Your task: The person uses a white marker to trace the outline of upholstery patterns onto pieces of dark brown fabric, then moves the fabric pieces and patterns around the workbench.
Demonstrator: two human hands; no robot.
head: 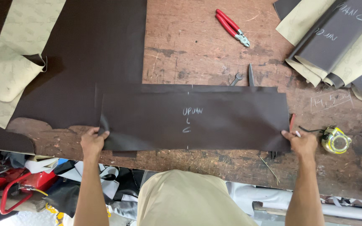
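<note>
A long dark brown rectangular sheet (214,119) with chalk marks lies flat on the worn wooden table (197,37), stacked over other dark sheets. My left hand (92,141) pinches its near left corner, which is slightly lifted. My right hand (300,141) grips the near right corner and also holds a small white piece of chalk between the fingers.
A large dark brown sheet (89,54) with beige backing covers the table's left. Red pliers (232,27) lie at the back, a wrench (236,78) and a blade beside it. A tape measure (336,140) sits at right. Stacked cut pieces (336,37) lie far right. Clutter lies below the table edge.
</note>
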